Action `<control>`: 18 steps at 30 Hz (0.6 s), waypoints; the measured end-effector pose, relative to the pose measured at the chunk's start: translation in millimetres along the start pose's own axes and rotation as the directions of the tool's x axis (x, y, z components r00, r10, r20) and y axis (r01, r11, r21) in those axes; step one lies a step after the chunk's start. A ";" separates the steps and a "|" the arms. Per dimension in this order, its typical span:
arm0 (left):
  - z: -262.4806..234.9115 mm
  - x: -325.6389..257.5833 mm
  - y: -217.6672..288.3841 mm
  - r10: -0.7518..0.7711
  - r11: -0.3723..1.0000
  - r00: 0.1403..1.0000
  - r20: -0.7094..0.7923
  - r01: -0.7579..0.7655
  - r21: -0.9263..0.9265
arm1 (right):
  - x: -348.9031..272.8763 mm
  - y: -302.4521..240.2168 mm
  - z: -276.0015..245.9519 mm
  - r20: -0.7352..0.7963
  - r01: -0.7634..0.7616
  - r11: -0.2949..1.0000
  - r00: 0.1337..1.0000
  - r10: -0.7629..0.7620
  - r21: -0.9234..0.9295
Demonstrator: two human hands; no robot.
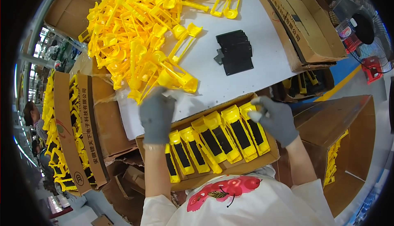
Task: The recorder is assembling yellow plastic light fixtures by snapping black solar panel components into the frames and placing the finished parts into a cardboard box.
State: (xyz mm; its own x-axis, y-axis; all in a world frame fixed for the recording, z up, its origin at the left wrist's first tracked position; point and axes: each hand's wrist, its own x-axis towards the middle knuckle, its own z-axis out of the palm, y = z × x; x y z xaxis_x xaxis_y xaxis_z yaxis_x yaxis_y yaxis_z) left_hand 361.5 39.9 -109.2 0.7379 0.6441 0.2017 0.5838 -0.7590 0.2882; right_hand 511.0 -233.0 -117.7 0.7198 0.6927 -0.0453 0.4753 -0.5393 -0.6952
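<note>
My left hand [156, 112], in a grey glove with pale fingertips, is over the table's front edge beside the pile of yellow plastic frames [135, 33]. Motion smears its fingers, and nothing held can be made out. Gloved the same way, my right hand [276, 120] is at the right end of a cardboard box [238, 169] in front of me. Its fingers are apart and at the upper end of the last yellow frame [262, 146]. Several such frames stand in a leaning row in this box, each with a black panel [242, 135] in it.
A loose stack of flat black plates [236, 53] lies on the white table [221, 88]. Another open box [303, 25] rests at the back right. Filled cartons stand on the left [88, 131] and lower right [349, 160]. A fan [361, 25] is at the far right.
</note>
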 end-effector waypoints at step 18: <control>-44.0 -11.3 -0.2 -0.431 0.843 0.900 0.069 0.429 -0.324 | 142.4 15.4 34.5 0.212 0.424 0.778 0.906 -0.367 -0.464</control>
State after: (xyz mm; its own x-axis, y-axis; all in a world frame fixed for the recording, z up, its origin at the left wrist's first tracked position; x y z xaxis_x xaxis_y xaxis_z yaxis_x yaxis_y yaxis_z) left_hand 338.1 37.0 -70.3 0.4360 0.8999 -0.0076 0.6990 -0.3333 0.6327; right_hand 603.3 -126.1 -159.5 0.3699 0.9270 0.0617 0.9096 -0.3478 -0.2273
